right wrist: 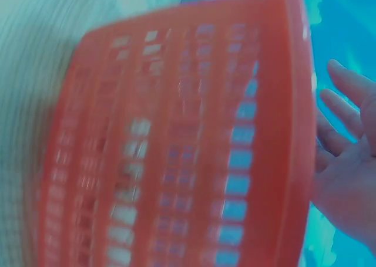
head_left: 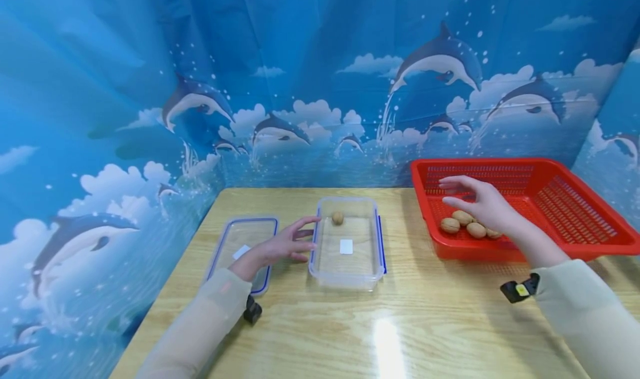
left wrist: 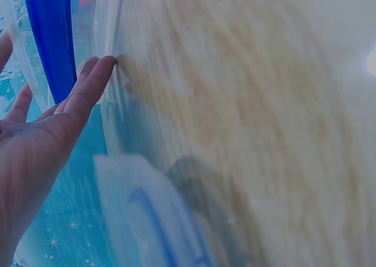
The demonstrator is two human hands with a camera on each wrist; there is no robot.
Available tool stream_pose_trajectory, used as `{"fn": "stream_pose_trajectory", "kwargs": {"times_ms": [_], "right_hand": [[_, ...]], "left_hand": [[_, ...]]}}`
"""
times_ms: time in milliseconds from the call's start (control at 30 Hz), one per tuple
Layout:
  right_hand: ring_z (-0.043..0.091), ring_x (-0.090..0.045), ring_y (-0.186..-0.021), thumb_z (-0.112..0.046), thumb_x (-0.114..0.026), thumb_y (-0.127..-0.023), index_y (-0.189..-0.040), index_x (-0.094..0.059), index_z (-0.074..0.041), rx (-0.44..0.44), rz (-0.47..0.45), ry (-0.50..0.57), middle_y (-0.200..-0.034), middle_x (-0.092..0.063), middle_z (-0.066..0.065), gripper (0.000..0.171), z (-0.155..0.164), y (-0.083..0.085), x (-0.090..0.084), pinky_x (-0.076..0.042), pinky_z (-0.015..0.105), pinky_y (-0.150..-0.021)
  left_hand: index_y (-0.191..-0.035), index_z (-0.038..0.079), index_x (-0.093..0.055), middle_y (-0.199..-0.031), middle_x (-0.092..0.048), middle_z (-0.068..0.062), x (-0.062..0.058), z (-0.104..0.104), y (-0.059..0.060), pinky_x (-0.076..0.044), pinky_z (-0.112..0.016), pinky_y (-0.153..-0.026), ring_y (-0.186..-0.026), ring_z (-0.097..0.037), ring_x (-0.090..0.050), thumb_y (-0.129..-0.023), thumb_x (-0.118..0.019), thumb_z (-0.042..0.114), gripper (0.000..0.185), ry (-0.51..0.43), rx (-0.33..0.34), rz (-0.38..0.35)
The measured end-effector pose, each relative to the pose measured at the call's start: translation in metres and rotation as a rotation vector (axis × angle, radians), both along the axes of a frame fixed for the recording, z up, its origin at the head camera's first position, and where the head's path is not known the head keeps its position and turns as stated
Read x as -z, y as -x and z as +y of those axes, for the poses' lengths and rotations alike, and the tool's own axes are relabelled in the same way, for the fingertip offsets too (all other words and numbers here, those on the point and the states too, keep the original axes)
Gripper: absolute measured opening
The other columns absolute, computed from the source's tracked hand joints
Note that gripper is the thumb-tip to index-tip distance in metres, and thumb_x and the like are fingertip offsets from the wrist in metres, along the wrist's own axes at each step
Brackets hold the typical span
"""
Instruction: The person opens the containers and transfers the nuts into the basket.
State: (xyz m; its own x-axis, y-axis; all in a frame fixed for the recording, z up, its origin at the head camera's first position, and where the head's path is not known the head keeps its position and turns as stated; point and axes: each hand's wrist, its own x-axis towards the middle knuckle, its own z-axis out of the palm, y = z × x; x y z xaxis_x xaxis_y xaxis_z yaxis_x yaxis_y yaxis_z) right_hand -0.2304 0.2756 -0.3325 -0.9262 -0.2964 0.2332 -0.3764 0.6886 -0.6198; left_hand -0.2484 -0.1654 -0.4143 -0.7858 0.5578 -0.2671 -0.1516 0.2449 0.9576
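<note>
A clear plastic food container [head_left: 327,262] stands on the table with one walnut [head_left: 337,218] inside, near its back left corner. My left hand [head_left: 285,244] is at the container's left side, fingers spread and fairly straight; the left wrist view shows the fingertips [left wrist: 106,61] by the container wall. Over the red basket [head_left: 440,249] hangs my right hand [head_left: 482,201], its fingers loosely bent and nothing between them. Several walnuts [head_left: 462,218] lie below it in the basket's front left corner, some partly hidden by the hand and wrist.
A clear lid with a blue seal [head_left: 255,220] lies on the table to the left, partly under my left forearm. Blue latch flaps [head_left: 382,245] hang along the container's right side. A dolphin-printed curtain [head_left: 320,62] closes off the back and sides of the wooden table [head_left: 310,329].
</note>
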Motion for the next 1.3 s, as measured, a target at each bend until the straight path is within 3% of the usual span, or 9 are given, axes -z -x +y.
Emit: {"fn": "stream_pose_trajectory", "kwargs": {"times_ms": [100, 233, 367, 667, 1100, 1300], "right_hand": [[0.033, -0.053, -0.112, -0.019, -0.064, -0.095, -0.138, -0.05, -0.006, -0.015, -0.013, 0.02, -0.131, -0.055, 0.018, 0.047, -0.014, -0.002, -0.001, -0.046, 0.018, -0.08], [0.032, -0.054, -0.112, -0.019, -0.065, -0.095, -0.138, -0.05, -0.006, -0.059, -0.031, 0.049, -0.129, -0.057, 0.017, 0.047, -0.033, -0.003, -0.001, -0.051, 0.031, -0.082], [0.031, -0.057, -0.11, -0.016, -0.066, -0.094, -0.135, -0.053, -0.005, -0.113, -0.013, 0.067, -0.127, -0.058, 0.016, 0.044, -0.052, -0.001, 0.001, -0.053, 0.036, -0.084], [0.029, -0.059, -0.109, -0.014, -0.065, -0.095, -0.134, -0.055, -0.004, -0.233, -0.077, 0.157, -0.126, -0.059, 0.015, 0.041, -0.084, 0.01, 0.012, -0.046, 0.052, -0.094], [0.031, -0.06, -0.107, -0.01, -0.065, -0.094, -0.132, -0.055, 0.0, -0.343, -0.062, 0.164, -0.125, -0.06, 0.02, 0.041, -0.125, 0.028, 0.035, -0.047, 0.051, -0.093], [0.032, -0.06, -0.108, -0.012, -0.066, -0.094, -0.134, -0.053, 0.0, -0.35, -0.104, 0.138, -0.126, -0.059, 0.019, 0.044, -0.14, 0.034, 0.043, -0.05, 0.046, -0.09]], "left_hand": [[-0.154, 0.024, -0.026, -0.156, -0.02, -0.023, 0.0, 0.0, 0.0, -0.052, -0.044, -0.088, -0.132, -0.038, -0.04, -0.097, -0.059, 0.009, 0.067, -0.007, 0.003, -0.001], [-0.154, 0.024, -0.026, -0.155, -0.021, -0.024, 0.001, -0.001, 0.0, -0.052, -0.045, -0.088, -0.131, -0.038, -0.042, -0.096, -0.061, 0.009, 0.069, -0.018, 0.001, -0.004], [-0.154, 0.024, -0.026, -0.155, -0.021, -0.023, 0.002, -0.002, 0.002, -0.052, -0.046, -0.088, -0.13, -0.037, -0.043, -0.096, -0.062, 0.011, 0.07, -0.016, 0.004, -0.001], [-0.154, 0.024, -0.026, -0.155, -0.021, -0.024, 0.002, -0.001, 0.002, -0.052, -0.045, -0.087, -0.13, -0.037, -0.044, -0.097, -0.059, 0.009, 0.068, -0.014, 0.005, 0.003], [-0.154, 0.024, -0.026, -0.155, -0.021, -0.024, 0.002, -0.001, 0.001, -0.053, -0.043, -0.087, -0.132, -0.038, -0.041, -0.096, -0.061, 0.01, 0.069, -0.02, 0.002, -0.001], [-0.154, 0.023, -0.026, -0.155, -0.022, -0.024, 0.001, -0.001, 0.002, -0.053, -0.044, -0.087, -0.13, -0.038, -0.043, -0.096, -0.061, 0.01, 0.069, -0.023, 0.0, -0.009]]}}
